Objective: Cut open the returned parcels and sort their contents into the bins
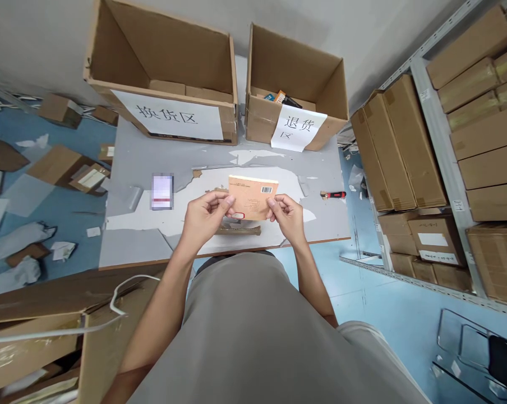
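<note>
Between my two hands is a small orange book (251, 196), its barcode side facing me. My left hand (209, 214) pinches its left edge with thumb and fingers. On the opposite edge, my right hand (287, 216) grips it the same way. The book is held up above the table and tilted toward me. Beneath it lies a piece of torn brown cardboard (247, 230), partly hidden by the book and my hands.
Two open cartons with paper signs, a wide left one (97, 87) and a smaller right one (253, 120) with items inside, stand at the table's back. A phone-like blurred item (162, 191) lies left, a red-black cutter (334, 195) right. Shelves of boxes (417, 146) flank the right.
</note>
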`<action>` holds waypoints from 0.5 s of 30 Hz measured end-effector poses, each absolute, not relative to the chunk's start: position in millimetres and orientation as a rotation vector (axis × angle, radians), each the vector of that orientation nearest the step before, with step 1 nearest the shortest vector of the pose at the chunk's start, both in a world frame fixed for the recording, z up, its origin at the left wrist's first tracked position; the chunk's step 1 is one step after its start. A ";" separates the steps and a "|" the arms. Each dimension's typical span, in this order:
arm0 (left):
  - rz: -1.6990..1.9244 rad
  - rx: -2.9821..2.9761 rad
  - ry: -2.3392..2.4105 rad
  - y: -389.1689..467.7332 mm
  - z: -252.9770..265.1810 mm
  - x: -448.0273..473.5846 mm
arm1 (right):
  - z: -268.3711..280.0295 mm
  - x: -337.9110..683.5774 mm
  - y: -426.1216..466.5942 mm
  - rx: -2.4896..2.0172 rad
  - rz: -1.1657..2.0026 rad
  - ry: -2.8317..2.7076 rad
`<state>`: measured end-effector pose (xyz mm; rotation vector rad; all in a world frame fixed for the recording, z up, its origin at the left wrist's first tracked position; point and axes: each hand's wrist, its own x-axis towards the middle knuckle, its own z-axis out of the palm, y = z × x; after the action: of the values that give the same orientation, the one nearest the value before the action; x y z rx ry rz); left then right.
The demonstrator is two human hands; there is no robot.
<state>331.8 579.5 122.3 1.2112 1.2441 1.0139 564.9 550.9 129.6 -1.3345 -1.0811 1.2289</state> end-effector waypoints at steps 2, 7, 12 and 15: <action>1.024 1.190 1.244 579.5 121.5 333.3 | 130.3 563.3 550.0 -1.354 1.240 -1.074; 1.034 1.234 1.259 576.8 118.6 331.6 | 123.1 563.6 546.1 -1.352 1.255 -1.096; 1.113 1.353 1.202 574.0 125.6 333.4 | 94.0 565.7 547.6 -1.272 1.406 -0.943; 1.075 1.444 1.157 571.5 129.0 342.4 | 69.1 562.5 551.1 -1.233 1.521 -0.867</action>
<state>342.4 571.5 129.0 1.4440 1.1568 1.0753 562.5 551.1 69.1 -1.2334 -0.8668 1.5211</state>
